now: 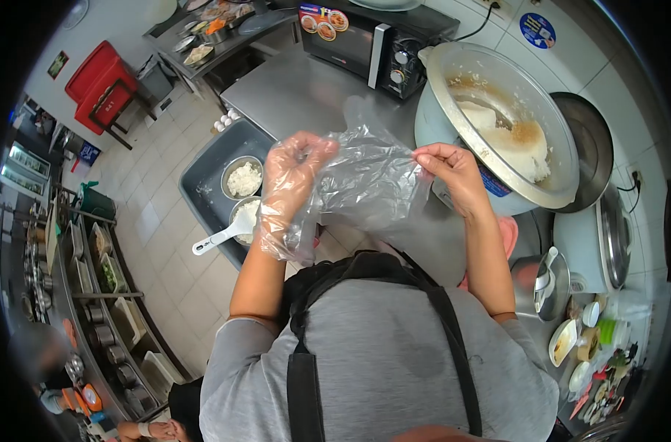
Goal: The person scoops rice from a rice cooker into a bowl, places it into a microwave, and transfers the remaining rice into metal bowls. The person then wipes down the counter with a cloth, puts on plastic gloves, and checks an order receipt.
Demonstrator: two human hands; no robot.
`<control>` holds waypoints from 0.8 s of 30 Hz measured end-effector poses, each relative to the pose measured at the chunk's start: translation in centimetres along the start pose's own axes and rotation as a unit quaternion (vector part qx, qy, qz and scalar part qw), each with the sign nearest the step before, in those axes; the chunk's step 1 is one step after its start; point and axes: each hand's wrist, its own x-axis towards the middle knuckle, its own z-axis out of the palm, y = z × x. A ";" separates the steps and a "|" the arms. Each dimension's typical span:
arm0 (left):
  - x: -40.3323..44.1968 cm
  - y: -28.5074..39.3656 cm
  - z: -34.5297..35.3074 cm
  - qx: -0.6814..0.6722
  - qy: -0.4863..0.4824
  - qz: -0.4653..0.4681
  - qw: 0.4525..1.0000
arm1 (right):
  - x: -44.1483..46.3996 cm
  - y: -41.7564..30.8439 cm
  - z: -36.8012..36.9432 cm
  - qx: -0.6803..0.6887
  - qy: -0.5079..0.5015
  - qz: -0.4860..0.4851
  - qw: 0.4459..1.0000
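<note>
A clear plastic glove covers my left hand (291, 173), whose fingers are pinched at the edge of a second clear plastic glove (372, 173). On the other side my bare right hand (453, 173) pinches that same glove between thumb and fingers, so it hangs spread between both hands. Left of my left hand, a grey tub (203, 177) holds a metal bowl of white rice (245, 179) and another bowl with a white rice paddle (221, 234) across it. Right of my right hand stands a large rice pot (442, 92) with rice inside.
A black microwave (343, 48) stands at the back of the steel counter (276, 88). Eggs (227, 120) lie behind the tub. Bowls and utensils crowd the right side. At lower left are food racks (125, 317) and another person's hands (159, 430).
</note>
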 end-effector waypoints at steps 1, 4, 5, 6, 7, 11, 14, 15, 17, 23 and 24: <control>-0.1 -0.1 -0.2 -0.002 0.007 0.016 1.000 | -0.1 0.1 0.2 0.000 0.004 0.000 1.000; -0.6 -0.1 0.0 -0.007 0.019 0.024 1.000 | -0.6 0.3 1.9 0.041 0.033 -0.013 0.999; -0.7 -0.2 0.0 -0.015 0.042 0.038 0.998 | -0.9 0.6 2.5 0.097 0.028 -0.005 0.995; -0.8 -0.3 0.0 -0.023 0.065 0.051 0.996 | -1.2 1.0 2.8 0.153 0.023 0.003 0.988; -0.8 -0.6 -0.1 -0.023 0.061 0.051 0.997 | -1.5 1.7 2.6 0.154 0.026 0.003 0.988; -0.7 -1.8 -1.0 -0.008 0.112 0.084 0.990 | -2.5 3.6 2.1 0.140 -0.020 0.065 0.988; -1.0 -2.2 -1.2 -0.024 0.112 0.068 0.991 | -2.7 4.7 1.7 0.172 0.010 0.081 0.982; -1.1 -2.4 -1.3 -0.030 0.109 0.058 0.992 | -2.7 5.1 1.6 0.170 0.020 0.078 0.982; -1.0 -3.4 -1.3 -0.011 0.093 0.038 0.995 | -2.8 5.4 2.0 0.168 0.039 0.080 0.982; -0.4 -7.3 -1.5 0.188 0.068 0.058 0.978 | -3.1 7.6 3.2 0.163 0.069 0.071 0.982; -0.5 -6.8 -1.2 0.188 0.066 0.060 0.978 | -3.1 8.0 3.4 0.158 0.074 0.063 0.983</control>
